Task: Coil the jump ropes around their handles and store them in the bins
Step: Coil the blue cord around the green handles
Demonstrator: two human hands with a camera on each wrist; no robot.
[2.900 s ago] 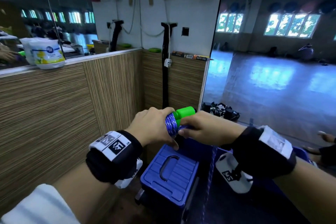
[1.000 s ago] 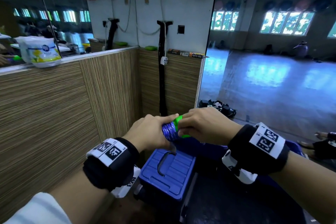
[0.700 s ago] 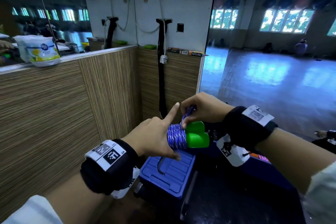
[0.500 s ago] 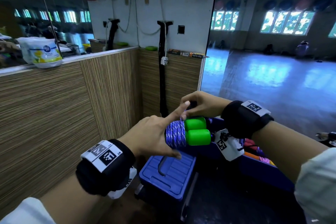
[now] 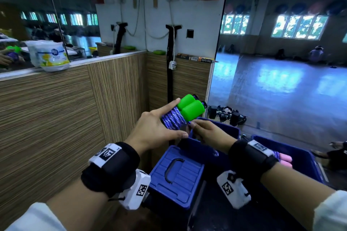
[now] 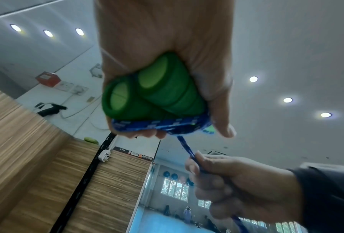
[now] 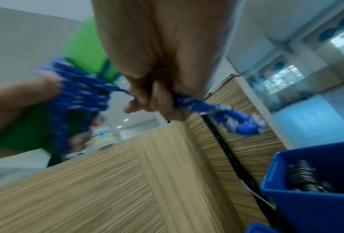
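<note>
At mid-frame, above the blue bins (image 5: 293, 148), two green handles (image 5: 189, 108) wound with blue rope (image 5: 172, 121) are gripped by the left hand (image 5: 152, 131), index finger extended along the coil. The rope's loose end (image 7: 226, 113) is pinched in the curled fingers (image 7: 157, 100) of the right hand (image 5: 208, 133), just right of the coil.

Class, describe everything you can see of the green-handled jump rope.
The jump rope has two bright green, foam-looking handles lying side by side, bound together by tight coils of blue-and-white braided cord. The left hand grips the bundle above the blue bins. The right hand pinches the cord's free end, pulled taut from the coil.
</note>
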